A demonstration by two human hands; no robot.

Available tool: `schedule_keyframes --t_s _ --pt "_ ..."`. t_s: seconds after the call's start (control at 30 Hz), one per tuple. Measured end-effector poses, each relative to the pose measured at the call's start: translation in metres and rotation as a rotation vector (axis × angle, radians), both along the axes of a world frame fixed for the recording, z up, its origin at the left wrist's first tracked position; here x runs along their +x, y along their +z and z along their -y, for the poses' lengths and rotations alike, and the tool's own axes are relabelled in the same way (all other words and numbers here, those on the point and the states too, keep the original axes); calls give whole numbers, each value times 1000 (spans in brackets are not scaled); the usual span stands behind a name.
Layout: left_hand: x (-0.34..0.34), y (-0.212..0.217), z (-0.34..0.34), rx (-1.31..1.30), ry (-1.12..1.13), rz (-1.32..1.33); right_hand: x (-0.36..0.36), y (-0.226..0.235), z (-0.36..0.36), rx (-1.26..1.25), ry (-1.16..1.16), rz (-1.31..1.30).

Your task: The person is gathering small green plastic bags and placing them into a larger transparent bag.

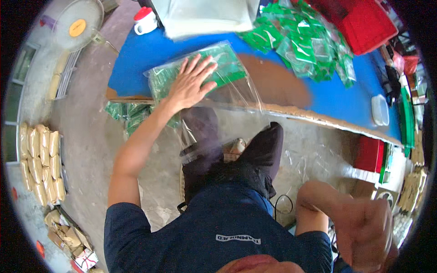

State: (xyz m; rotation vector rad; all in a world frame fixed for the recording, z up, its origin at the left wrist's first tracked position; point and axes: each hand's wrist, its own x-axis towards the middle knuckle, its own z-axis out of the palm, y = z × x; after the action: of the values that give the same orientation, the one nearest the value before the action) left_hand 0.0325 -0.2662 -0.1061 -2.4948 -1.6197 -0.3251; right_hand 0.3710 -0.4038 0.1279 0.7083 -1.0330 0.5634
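Observation:
My left hand point(193, 84) lies flat, fingers apart, on a large clear plastic bag point(249, 93) at the near edge of the blue table. Flat green packets point(166, 78) show inside the bag under and beside that hand. The bag's loose clear end hangs over the edge toward my lap. My right hand point(366, 232) is raised at the lower right, close to the camera and away from the table. Its fingers look curled together and slightly blurred; whatever they may hold is hidden.
A pile of small green packets point(302, 43) covers the table's far right, beside a red bin point(368, 27). A white mug with a red lid point(144, 22) and a stack of clear bags point(209, 20) stand at the back. A clear container point(379, 110) sits near the right edge.

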Motion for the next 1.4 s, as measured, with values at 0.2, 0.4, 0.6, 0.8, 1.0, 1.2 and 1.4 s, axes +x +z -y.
schedule_keyframes --t_s 0.2,0.4,0.6,0.8,1.0,1.2,1.4 --pt "7 6 9 -12 -9 63 -21 23 -9 -83 10 324" --pt "-3 9 9 -20 4 60 -23 20 -21 -39 15 348" --pt "4 17 -4 -40 -32 57 41 -35 -38 -414 -296 875" --pt "-14 19 2 2 -2 113 -32 -171 -326 -663 -1229 1385" --pt "-77 25 -3 -94 7 -7 -39 -256 -366 -501 -1500 1692" --pt "-149 51 1 -141 25 -273 -44 -248 -255 -521 -1548 1684" --pt "-67 76 50 185 44 263 -18 -205 -165 -449 -1248 1820"
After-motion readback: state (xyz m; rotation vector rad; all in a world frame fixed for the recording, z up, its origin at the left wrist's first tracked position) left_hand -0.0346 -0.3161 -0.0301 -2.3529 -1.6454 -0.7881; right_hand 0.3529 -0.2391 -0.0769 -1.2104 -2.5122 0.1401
